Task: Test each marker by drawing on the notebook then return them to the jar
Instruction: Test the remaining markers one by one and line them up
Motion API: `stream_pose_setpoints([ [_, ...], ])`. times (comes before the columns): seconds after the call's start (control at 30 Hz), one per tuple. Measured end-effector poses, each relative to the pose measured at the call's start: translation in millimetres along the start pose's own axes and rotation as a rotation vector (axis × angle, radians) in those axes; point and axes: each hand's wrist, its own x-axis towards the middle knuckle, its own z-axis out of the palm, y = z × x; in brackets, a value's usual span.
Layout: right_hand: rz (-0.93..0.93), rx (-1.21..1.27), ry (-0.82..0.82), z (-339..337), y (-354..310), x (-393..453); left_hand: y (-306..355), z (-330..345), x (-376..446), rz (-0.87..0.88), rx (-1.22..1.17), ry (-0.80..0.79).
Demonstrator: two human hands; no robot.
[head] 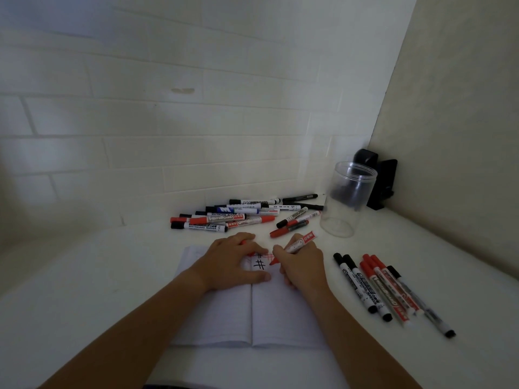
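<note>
An open lined notebook (pixel 219 318) lies on the white table in front of me. My right hand (pixel 304 266) grips an uncapped red whiteboard marker (pixel 302 242), and its tip touches the right page beside a black hash mark (pixel 259 264) and red lines. My left hand (pixel 234 262) rests on the notebook's upper middle, thumb stretched along the page. A red cap (pixel 244 243) shows between its curled fingers. The clear plastic jar (pixel 346 200) stands upright at the back right, with nothing in it.
A pile of several black, red and blue markers (pixel 224 219) lies behind the notebook along the tiled wall. Several more black and red markers (pixel 387 287) lie in a row right of the notebook. A black object (pixel 383 181) stands in the corner behind the jar.
</note>
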Motion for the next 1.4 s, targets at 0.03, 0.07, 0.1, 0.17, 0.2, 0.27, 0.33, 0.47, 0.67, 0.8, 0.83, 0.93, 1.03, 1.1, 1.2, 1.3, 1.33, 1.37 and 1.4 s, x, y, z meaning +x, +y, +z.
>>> stream_pose_setpoints([
  [0.03, 0.001, 0.004, 0.021, -0.6, -0.5, -0.4, -0.4, 0.3, 0.4, 0.002, 0.000, 0.001],
  [0.07, -0.001, 0.005, 0.044, -1.4, -0.6, -0.5, -0.7, 0.6, 0.5, 0.004, -0.001, 0.004],
  [0.1, -0.003, 0.001, 0.064, -2.4, -1.1, -0.3, -0.9, 0.9, 0.6, 0.007, 0.000, 0.007],
  [0.17, -0.016, -0.009, 0.073, -2.6, -0.4, 0.8, -1.4, 1.0, 0.7, 0.009, 0.009, 0.008],
  [0.2, -0.028, -0.004, 0.057, -2.2, 0.0, 0.9, -1.4, 0.9, 0.8, 0.008, 0.011, 0.008],
  [0.27, -0.060, -0.008, 0.005, -0.3, 0.5, 0.4, -1.0, 0.9, 0.7, 0.006, 0.008, 0.003],
  [0.33, -0.091, -0.041, -0.028, 1.9, 0.8, 0.0, -1.2, 1.4, 0.7, 0.008, 0.010, 0.007],
  [0.47, -0.058, -0.072, 0.065, 2.5, 4.1, 4.4, -1.5, 1.5, 1.5, 0.008, 0.018, 0.008],
  [0.67, -0.086, -0.035, 0.045, 1.6, 4.5, 3.9, -2.2, 2.1, 0.8, 0.016, 0.018, 0.013],
  [0.8, -0.091, -0.064, 0.008, 2.2, 4.0, 3.7, -2.0, 1.6, 0.4, 0.020, 0.041, 0.016],
  [0.83, -0.085, -0.058, 0.008, 2.2, 4.3, 3.9, -1.9, 1.5, 0.1, 0.020, 0.046, 0.013],
  [0.93, -0.094, -0.034, 0.041, 2.0, 5.1, 4.0, -2.2, 2.0, -0.9, 0.029, 0.055, 0.021],
  [1.03, -0.103, -0.039, 0.043, 2.1, 6.5, 4.7, -3.5, 4.3, 0.2, 0.046, 0.002, 0.063],
  [1.1, -0.107, -0.028, 0.033, 2.9, 7.8, 6.2, -3.7, 4.7, 0.5, 0.042, -0.077, 0.094],
  [1.2, -0.151, 0.091, 0.027, 2.2, 4.8, 7.3, -4.6, 4.9, -0.9, 0.072, -0.117, 0.147],
  [1.3, -0.211, 0.274, -0.045, 0.1, -2.4, 5.5, -6.3, 6.9, -0.1, 0.085, -0.116, 0.191],
  [1.33, -0.220, 0.311, -0.089, -0.4, -4.2, 4.8, -6.2, 6.9, -0.1, 0.086, -0.128, 0.211],
  [1.37, -0.230, 0.325, -0.132, -0.7, -5.5, 4.0, -6.3, 6.8, -0.2, 0.092, -0.140, 0.231],
  [1.4, -0.238, 0.326, -0.163, -0.5, -5.4, 3.8, -6.3, 6.6, -0.5, 0.107, -0.147, 0.249],
])
